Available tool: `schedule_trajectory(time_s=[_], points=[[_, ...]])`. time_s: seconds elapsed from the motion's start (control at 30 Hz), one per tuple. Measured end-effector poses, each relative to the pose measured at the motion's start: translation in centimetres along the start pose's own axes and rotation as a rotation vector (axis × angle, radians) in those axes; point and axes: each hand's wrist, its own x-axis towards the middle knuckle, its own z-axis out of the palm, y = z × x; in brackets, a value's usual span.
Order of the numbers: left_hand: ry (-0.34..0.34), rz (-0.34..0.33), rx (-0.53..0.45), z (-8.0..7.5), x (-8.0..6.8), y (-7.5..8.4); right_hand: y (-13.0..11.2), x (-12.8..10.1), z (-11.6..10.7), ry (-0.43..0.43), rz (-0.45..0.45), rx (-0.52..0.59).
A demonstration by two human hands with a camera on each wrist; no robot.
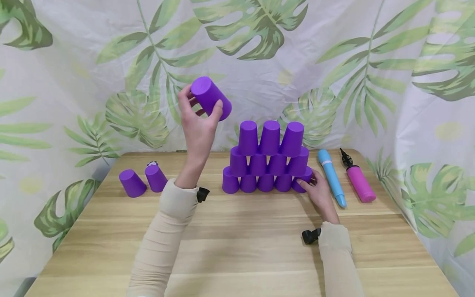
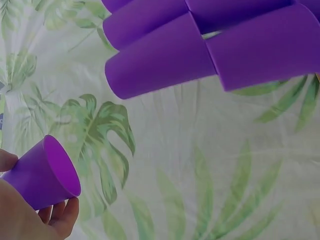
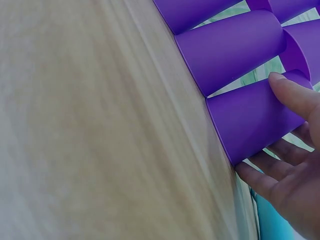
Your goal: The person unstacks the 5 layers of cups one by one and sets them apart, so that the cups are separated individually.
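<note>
A purple plastic cup (image 1: 215, 99) is held up in the air by my left hand (image 1: 198, 128), thumb on one side and fingers on the other. It is tilted, closed base toward the upper left; the left wrist view shows its open mouth (image 2: 62, 165). Upside-down purple cups form a stepped wall (image 1: 257, 165) on the table, with several in the bottom and middle rows and three on top (image 1: 270, 138). My right hand (image 1: 319, 192) grips the rightmost bottom cup (image 3: 260, 117), thumb on its near side, fingers round its outer side.
Two more purple cups (image 1: 132, 183) stand upside down at the left, a small white-and-dark item (image 1: 152, 163) behind one. Right of the wall lie a blue pen-shaped tube (image 1: 332, 177) and a pink hand pump (image 1: 360, 181) with a black nozzle. Behind the wooden table (image 1: 245, 247) hangs a leaf-print cloth (image 1: 256, 82).
</note>
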Motion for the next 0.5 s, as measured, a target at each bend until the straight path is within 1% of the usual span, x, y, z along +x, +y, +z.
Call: schedule_trajectory(time_s=[0.07, 0.1, 0.13, 0.23, 0.33, 0.43, 0.5], points=[[0.02, -0.004, 0.004, -0.6, -0.2, -0.3, 0.1, 0.0, 0.0, 0.003, -0.01, 0.005], [0.03, -0.002, 0.008, -0.9, -0.2, -0.8, 0.2, 0.1, 0.0, 0.001, -0.017, 0.01], [0.04, -0.015, 0.01, -1.1, -0.2, -1.4, 0.3, 0.1, 0.0, -0.001, -0.022, 0.01], [0.069, -0.046, 0.022, -2.0, -0.2, -3.6, 0.4, 0.1, 0.0, -0.008, -0.024, 0.01], [0.096, -0.091, 0.059, -3.0, -0.6, -5.9, 0.4, 0.1, 0.0, -0.008, -0.011, 0.005], [0.114, -0.144, 0.111, -4.0, -1.4, -8.6, 0.1, 0.1, -0.1, -0.004, -0.002, 0.003], [0.118, -0.192, 0.151, -4.6, -2.4, -10.5, -0.1, 0.0, -0.1, -0.001, 0.003, 0.003]])
